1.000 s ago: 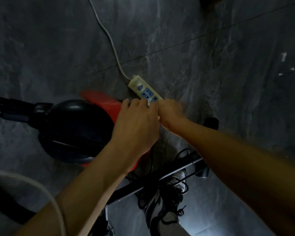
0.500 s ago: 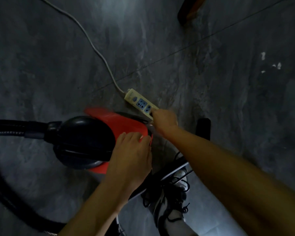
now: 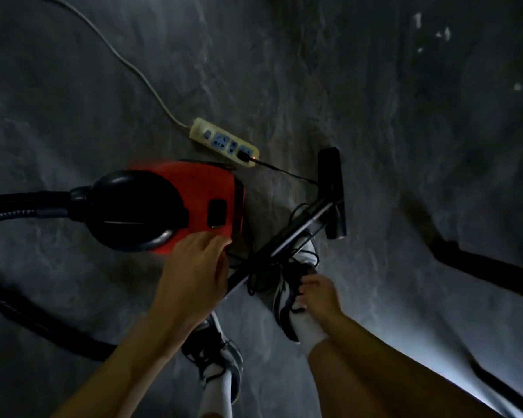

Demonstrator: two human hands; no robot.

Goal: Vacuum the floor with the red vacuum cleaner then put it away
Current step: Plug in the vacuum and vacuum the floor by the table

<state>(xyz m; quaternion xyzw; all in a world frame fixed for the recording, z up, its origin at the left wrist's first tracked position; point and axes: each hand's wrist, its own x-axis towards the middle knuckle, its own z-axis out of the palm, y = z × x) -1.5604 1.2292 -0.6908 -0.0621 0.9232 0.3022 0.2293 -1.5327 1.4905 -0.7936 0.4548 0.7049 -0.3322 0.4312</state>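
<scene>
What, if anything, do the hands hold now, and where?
Nothing clearly. The left hand rests fingers on the near edge of the red vacuum cleaner; the right hand hangs empty beside a shoe.

1. One view only: head-worn cam, aimed forward and steeply down at the floor [image 3: 329, 86].
2. Wide-angle lens: floor fills most of the frame.
3. Close range: forearms [image 3: 390, 366] enter from the bottom edge, shoes [image 3: 286, 300] sit bottom centre.
4. Framing: red vacuum cleaner [image 3: 212, 188] left of centre, power strip [image 3: 224, 142] just above centre.
</scene>
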